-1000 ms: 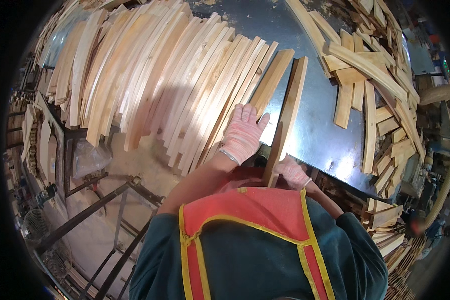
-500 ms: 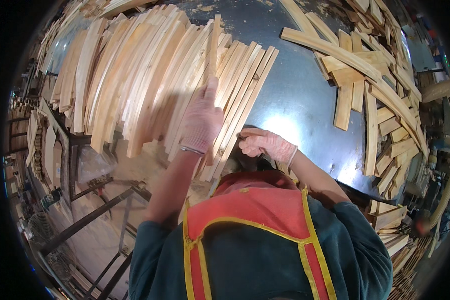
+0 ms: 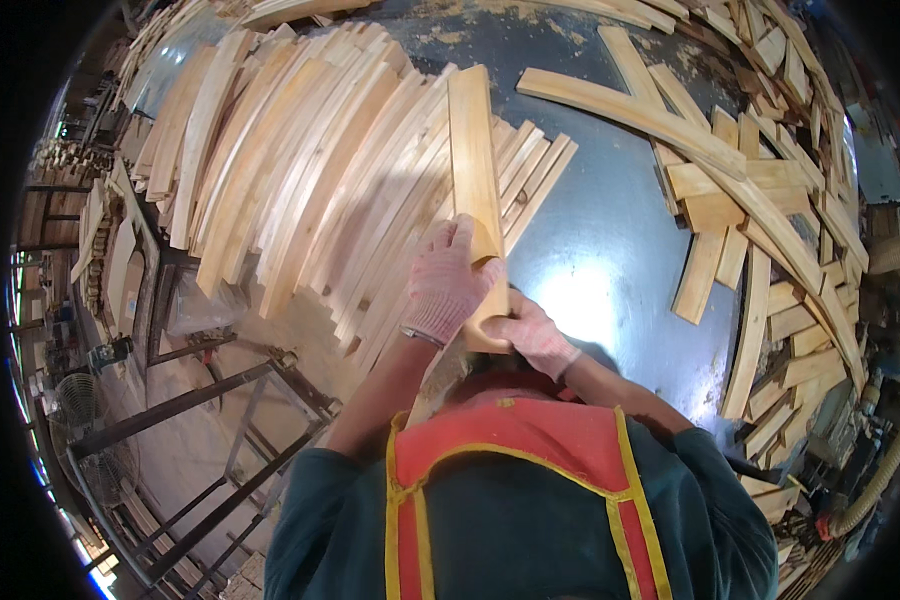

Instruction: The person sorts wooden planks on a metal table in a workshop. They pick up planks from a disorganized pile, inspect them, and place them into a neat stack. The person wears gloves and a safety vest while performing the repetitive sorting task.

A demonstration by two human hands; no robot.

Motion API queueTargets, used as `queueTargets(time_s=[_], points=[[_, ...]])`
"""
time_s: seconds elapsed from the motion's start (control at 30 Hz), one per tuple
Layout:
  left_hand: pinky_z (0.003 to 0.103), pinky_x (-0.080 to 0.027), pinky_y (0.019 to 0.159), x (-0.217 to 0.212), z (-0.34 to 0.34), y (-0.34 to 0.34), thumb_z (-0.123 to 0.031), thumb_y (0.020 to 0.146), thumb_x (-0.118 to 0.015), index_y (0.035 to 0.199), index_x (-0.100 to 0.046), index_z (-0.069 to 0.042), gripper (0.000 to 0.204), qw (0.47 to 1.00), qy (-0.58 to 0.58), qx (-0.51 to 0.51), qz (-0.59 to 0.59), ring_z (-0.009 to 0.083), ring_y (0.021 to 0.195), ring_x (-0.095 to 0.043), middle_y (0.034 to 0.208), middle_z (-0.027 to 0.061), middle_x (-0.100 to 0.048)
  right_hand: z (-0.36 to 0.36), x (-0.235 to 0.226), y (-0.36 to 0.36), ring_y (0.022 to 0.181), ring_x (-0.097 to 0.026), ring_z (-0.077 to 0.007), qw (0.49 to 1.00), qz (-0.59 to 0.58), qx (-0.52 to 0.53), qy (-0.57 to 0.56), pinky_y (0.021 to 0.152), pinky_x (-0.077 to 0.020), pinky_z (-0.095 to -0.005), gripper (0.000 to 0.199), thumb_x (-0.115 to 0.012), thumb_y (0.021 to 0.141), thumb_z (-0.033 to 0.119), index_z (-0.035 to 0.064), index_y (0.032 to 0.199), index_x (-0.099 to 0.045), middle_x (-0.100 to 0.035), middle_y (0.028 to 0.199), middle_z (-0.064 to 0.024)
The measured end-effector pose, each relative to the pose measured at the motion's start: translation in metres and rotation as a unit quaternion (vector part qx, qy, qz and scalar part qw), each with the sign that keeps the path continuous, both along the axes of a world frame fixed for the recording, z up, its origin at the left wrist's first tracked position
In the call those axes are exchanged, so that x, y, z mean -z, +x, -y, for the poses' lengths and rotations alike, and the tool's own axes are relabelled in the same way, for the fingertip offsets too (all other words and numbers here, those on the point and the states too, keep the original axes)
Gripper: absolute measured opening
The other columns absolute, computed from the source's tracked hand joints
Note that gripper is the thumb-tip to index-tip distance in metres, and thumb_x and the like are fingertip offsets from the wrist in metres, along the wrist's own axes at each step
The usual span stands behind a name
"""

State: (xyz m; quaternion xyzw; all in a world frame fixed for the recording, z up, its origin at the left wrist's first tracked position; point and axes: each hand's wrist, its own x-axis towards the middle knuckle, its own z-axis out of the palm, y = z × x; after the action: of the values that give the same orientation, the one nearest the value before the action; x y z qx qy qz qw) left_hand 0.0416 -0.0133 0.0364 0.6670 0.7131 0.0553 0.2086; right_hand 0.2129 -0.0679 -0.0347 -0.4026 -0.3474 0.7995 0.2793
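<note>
A flat, pale wooden board points away from me, its broad face upward, over the right part of a row of wooden strips. My left hand, in a pinkish knitted glove, is closed on the board partway along, thumb on its right side. My right hand, gloved alike, is closed on the board's near end, the thumb lying on the face and the other fingers hidden beneath. The strips lie side by side, and some are hidden under the board and my left hand.
A dark, shiny metal tabletop lies right of the row. A jumbled pile of boards covers its right side. At the lower left are a dark metal frame and a fan. A ribbed hose hangs at the far right.
The board has turned from its narrow edge to its broad face and moved right, with my left hand on it. My right hand has come onto its near end. The whole view has shifted slightly.
</note>
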Motion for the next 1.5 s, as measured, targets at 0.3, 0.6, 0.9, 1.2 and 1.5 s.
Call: queueTargets(time_s=[0.3, 0.6, 0.9, 1.2, 1.5], points=[[0.056, -0.039, 0.118, -0.069, -0.014, -0.039, -0.032, 0.089, -0.072, 0.145, -0.056, -0.012, 0.062, 0.888, 0.275, 0.243, -0.279, 0.0319, 0.139, -0.052, 0.142, 0.0113, -0.059, -0.067, -0.062, 0.156, 0.113, -0.067, -0.0401, 0.786, 0.338, -0.172, 0.487, 0.098, -0.0559, -0.0413, 0.048, -0.061, 0.093, 0.011, 0.0059, 0.141, -0.061, -0.07, 0.126, -0.0205], [0.047, -0.057, 0.091, -0.062, -0.02, -0.116, -0.044, 0.096, -0.069, 0.134, -0.069, -0.015, 0.048, 0.988, -0.027, -0.11, -0.101, 0.0327, 0.1, -0.074, 0.106, 0.0142, -0.076, -0.254, -0.059, 0.342, 0.154, -0.036, -0.0389, 0.517, 0.796, -0.083, 0.304, 0.127, -0.0317, -0.0459, 0.106, -0.084, 0.077, 0.057, 0.0049, 0.16, -0.042, -0.045, 0.163, -0.0199], [0.042, -0.049, 0.113, -0.11, -0.048, -0.243, -0.038, 0.093, -0.072, 0.153, -0.059, -0.017, 0.065, 0.963, 0.1, -0.249, -0.014, 0.0325, 0.13, -0.066, 0.138, 0.0199, -0.07, -0.269, -0.027, 0.284, 0.129, -0.059, -0.0457, 0.569, 0.725, -0.162, 0.353, 0.109, -0.0476, -0.0521, 0.076, -0.065, 0.093, 0.057, 0.0042, 0.147, -0.052, -0.065, 0.135, -0.0299], [0.046, -0.05, 0.105, -0.046, -0.01, -0.271, -0.033, 0.097, -0.07, 0.161, -0.044, -0.025, 0.07, 0.915, 0.29, 0.077, -0.269, 0.0311, 0.129, -0.061, 0.151, 0.0163, -0.057, -0.234, 0.067, 0.243, 0.085, -0.069, -0.0279, 0.877, 0.445, 0.101, 0.15, 0.071, -0.0566, -0.0398, 0.025, -0.062, 0.101, 0.03, 0.0057, 0.105, -0.065, -0.068, 0.087, -0.0141], [0.049, -0.035, 0.122, 0.041, 0.102, -0.082, -0.036, 0.09, -0.074, 0.147, -0.052, -0.007, 0.068, 0.891, 0.266, 0.267, -0.252, 0.0333, 0.14, -0.047, 0.142, 0.0143, -0.055, -0.094, -0.009, 0.136, 0.082, -0.065, -0.0141, 0.927, 0.097, 0.361, 0.026, 0.06, -0.05, -0.0281, 0.024, -0.075, 0.095, 0.01, 0.0041, 0.119, -0.071, -0.072, 0.101, -0.0046]])
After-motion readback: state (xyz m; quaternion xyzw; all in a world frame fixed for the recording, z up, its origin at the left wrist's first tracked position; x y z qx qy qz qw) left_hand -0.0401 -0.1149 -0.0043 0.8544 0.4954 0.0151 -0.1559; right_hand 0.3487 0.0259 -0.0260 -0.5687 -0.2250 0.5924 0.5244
